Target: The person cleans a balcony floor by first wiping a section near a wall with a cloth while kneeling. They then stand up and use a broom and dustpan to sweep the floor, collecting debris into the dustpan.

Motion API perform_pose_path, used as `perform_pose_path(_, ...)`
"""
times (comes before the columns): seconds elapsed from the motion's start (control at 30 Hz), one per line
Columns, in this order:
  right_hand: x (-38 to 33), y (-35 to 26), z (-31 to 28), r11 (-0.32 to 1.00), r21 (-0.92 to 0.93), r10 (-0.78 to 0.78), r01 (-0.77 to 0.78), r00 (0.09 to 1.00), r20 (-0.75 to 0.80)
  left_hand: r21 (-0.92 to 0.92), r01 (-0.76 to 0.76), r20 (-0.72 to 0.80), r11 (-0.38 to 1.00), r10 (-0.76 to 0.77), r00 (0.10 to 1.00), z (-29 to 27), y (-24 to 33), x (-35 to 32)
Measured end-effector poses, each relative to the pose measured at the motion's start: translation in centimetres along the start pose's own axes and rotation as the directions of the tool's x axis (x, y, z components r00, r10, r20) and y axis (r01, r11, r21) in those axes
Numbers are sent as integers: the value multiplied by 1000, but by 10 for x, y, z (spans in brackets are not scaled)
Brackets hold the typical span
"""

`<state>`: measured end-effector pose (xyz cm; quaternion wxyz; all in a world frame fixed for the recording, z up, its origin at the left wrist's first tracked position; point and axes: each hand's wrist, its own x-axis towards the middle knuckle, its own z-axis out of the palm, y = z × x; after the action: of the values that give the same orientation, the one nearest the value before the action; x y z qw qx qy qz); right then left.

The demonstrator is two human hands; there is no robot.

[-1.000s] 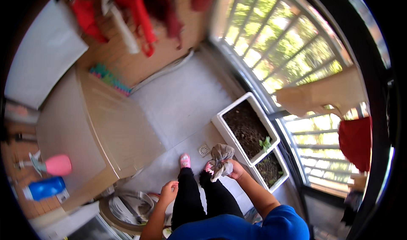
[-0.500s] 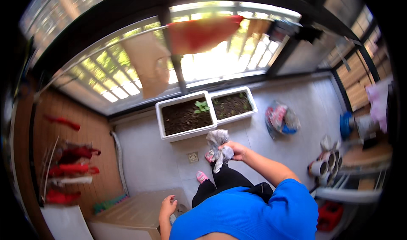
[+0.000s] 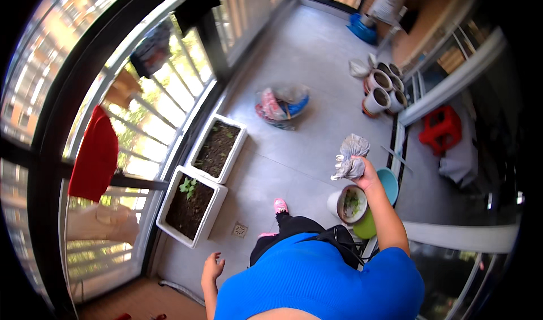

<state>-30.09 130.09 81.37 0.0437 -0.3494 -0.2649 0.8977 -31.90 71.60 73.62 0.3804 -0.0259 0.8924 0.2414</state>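
My right hand (image 3: 368, 173) is closed on a crumpled grey-white rag (image 3: 353, 147), which hangs bunched from the fingers. Just below it stands a white bucket (image 3: 336, 203) with green bits of plant inside. Partly behind my forearm is a light-blue basin (image 3: 389, 182), and a green, rounded thing (image 3: 365, 228) sits beside the bucket. At the lower left my left hand (image 3: 212, 266) hangs free, its fingers apart and holding nothing. The nearest things to it are a square floor drain (image 3: 240, 229) and a white planter box (image 3: 193, 239) with soil and one leafy seedling.
A second white planter box (image 3: 234, 145) adjoins the first along the railing. A clear plastic bag (image 3: 283, 106) with colourful contents lies on the grey floor. Several plant pots (image 3: 376, 100) cluster at the right by a sliding-door track. A red stool (image 3: 441, 129) stands beyond it.
My view and body have turned to the right, away from the planters. My right hand has carried the rag over beside the bucket and basin, which now show. The left hand stays free.
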Motion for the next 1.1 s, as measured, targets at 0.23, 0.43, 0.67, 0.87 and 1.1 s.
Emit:
perform_pose_path(0.23, -64, -27, -87, 932, 212, -232, 295, 933, -275, 103, -289, 171, 952, 270, 948, -41, 102, 75)
perform_pose_path(0.43, -143, 16, -171, 781, 350, -370, 518, 834, -409, 278, -394, 389, 876, 272, 880, -64, 143, 124)
perform_pose_path(0.67, -240, 136, -176, 531, 363, -445, 766, 616, -650, 447, -605, 502, 659, 375, 779, -114, 186, 172)
perform_pose_path(0.87, -297, 250, -176, 414, 300, -381, 859, 463, -800, 482, -734, 656, 479, 358, 665, -112, 236, 195)
perform_pose_path(1.1, -300, 233, -131, 406, 335, -438, 850, 503, -745, 244, -900, 732, 360, 540, 415, -78, 282, 225)
